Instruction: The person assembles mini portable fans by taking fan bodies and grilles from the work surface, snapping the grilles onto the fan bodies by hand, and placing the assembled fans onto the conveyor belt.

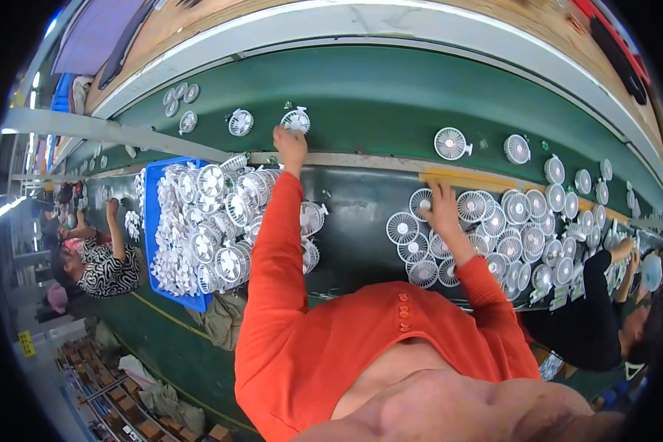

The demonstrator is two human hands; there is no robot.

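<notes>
My left arm, in an orange sleeve, was stretched out nearly straight toward the far side of the scene. My left hand [290, 144] was at the end of that reach, fingers closed on the near edge of a small white fan [296, 120] that sat on the far green conveyor belt [376, 103]. Just left of it on the same belt sat another white fan [240, 122], apart from the first.

My right arm was bent at the elbow and reached a shorter way forward. My right hand [443, 210] lay palm-down with fingers loosely spread on top of a pile of white fans [516, 236] on the nearer dark tabletop [353, 228]. It touched the left part of that pile; I could not tell whether it gripped any single fan.

A blue crate [152, 221], heaped with more white fan parts, stood on the tabletop to the left of my left arm, close beside the sleeve. A yellow strip [468, 179] ran along the far edge of the tabletop, just beyond my right hand. Two single fans [450, 143] sat on the belt farther right, well apart from my left hand.

A person in a patterned top [107, 269] worked at the far left, and a person in black [589, 324] worked at the right.
</notes>
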